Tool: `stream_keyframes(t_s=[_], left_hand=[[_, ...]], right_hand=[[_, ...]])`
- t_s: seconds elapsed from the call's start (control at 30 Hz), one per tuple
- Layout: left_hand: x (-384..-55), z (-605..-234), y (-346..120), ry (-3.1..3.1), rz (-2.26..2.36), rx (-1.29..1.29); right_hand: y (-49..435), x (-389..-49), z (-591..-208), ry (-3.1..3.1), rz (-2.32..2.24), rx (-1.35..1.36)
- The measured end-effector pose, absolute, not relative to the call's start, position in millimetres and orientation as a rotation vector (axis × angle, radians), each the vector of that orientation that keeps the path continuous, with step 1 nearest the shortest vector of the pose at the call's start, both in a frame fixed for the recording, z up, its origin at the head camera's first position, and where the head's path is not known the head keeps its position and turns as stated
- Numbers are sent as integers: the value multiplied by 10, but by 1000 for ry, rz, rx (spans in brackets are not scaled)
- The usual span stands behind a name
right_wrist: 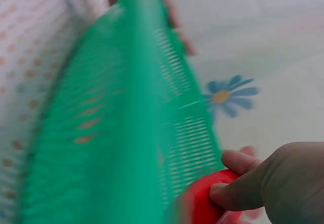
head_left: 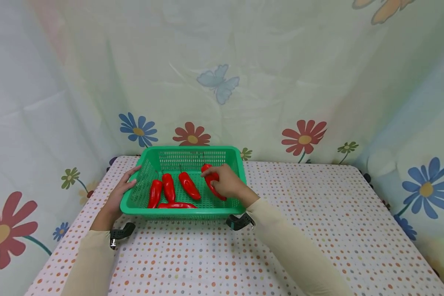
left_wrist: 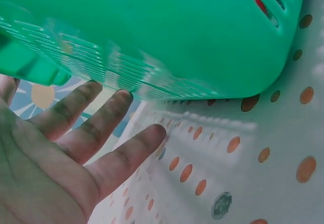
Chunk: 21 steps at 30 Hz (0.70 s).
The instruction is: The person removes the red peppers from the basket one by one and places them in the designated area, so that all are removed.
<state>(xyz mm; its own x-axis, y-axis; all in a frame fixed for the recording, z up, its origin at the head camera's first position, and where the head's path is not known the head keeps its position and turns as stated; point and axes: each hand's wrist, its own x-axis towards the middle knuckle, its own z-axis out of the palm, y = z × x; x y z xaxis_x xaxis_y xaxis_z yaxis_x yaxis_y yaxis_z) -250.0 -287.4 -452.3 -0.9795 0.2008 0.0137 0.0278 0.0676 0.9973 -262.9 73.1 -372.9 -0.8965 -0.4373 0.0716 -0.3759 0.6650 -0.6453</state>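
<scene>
A green plastic basket (head_left: 185, 212) with slotted walls stands on the table. Inside it, at the right end, my right hand (head_left: 228, 181) pinches a red chili pepper (right_wrist: 205, 196) between thumb and fingers. Other red peppers lie on the basket floor: two side by side at the left (head_left: 155, 194), one slanted in the middle (head_left: 189, 186), and one lengthwise along the front wall (head_left: 177, 205), partly hidden by the rim. My left hand (left_wrist: 61, 148) is at the basket's left side, fingers extended against the outer wall; its thumb is mostly out of sight in the left wrist view.
A white tablecloth (head_left: 299, 230) with coloured dots covers the table, stretching to the right and in front of the basket. Behind and at both sides hangs a pale curtain (head_left: 259, 102) printed with flowers and butterflies. Each wrist wears a black strap (head_left: 122, 231).
</scene>
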Motion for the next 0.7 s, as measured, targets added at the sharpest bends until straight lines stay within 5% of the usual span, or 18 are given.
stream_keyframes(t_s=[0.37,0.7], left_hand=[[-2491,-4552,-2891,2207,2050,252],[-2508,-4567,-2892,2184,2084,265]], right_hand=[[1225,-2847,-3092,2807,-1257,-561],[1808,-3107,-3268,2813,-1286,-190]])
